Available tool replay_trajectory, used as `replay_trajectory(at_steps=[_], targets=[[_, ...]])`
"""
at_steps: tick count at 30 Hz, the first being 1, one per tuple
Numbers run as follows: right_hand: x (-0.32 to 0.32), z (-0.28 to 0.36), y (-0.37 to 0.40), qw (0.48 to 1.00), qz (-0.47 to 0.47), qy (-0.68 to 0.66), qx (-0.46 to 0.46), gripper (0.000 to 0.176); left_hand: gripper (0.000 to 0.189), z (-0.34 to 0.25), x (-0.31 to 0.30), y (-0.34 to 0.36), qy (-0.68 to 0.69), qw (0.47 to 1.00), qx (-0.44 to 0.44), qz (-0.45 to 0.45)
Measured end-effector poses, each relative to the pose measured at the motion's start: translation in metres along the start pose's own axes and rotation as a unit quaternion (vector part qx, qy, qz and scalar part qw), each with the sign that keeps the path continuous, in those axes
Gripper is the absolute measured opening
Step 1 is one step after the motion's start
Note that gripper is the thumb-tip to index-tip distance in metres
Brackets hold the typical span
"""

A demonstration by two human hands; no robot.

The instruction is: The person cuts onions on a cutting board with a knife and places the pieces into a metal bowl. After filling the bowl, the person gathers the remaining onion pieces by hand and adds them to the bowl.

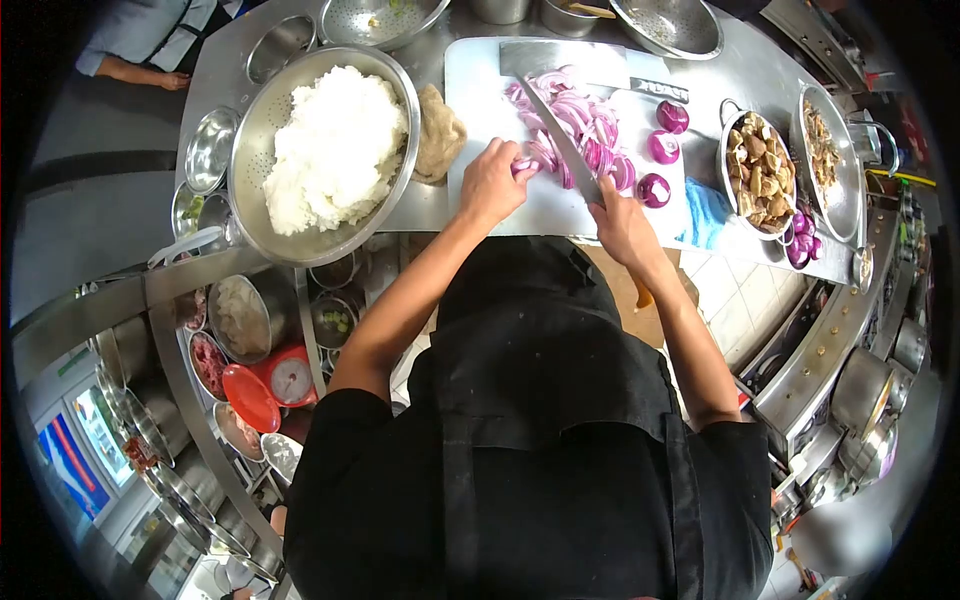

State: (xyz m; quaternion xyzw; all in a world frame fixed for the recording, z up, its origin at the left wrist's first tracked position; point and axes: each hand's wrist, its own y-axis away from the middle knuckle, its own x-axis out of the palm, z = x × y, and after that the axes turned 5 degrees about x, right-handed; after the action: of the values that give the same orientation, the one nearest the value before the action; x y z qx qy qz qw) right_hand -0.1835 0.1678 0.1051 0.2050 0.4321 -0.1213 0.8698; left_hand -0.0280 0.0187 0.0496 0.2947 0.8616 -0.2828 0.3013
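Observation:
My right hand (622, 225) is closed around the handle of a long kitchen knife (557, 130). Its blade slants up and left over a heap of sliced red onion (585, 112) on the white cutting board (490, 100). Left of the blade, my left hand (495, 185) has its fingers curled on a piece of red onion (524, 170). A cleaver (575, 63) lies flat along the board's far edge. Three peeled red onions, one of them the nearest onion (653, 190), sit at the board's right side.
A large colander of white food (335, 150) and a crumpled cloth (438, 133) stand left of the board. On the right are a colander of cut mushrooms (760, 170), more red onions (802, 240) and a blue cloth (706, 213). Another person's hand (175, 81) shows at upper left.

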Motion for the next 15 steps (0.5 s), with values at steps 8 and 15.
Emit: replay_trajectory(at_steps=[8, 15], targets=[[0.032, 0.014, 0.009, 0.998, 0.061, 0.002, 0.026, 0.028, 0.040, -0.010, -0.001, 0.015, 0.175, 0.963, -0.202, 0.009], [0.039, 0.010, 0.008, 0.998, 0.044, 0.020, 0.027, 0.028, 0.038, 0.010, 0.007, 0.026, 0.165, 0.983, -0.069, -0.035]])
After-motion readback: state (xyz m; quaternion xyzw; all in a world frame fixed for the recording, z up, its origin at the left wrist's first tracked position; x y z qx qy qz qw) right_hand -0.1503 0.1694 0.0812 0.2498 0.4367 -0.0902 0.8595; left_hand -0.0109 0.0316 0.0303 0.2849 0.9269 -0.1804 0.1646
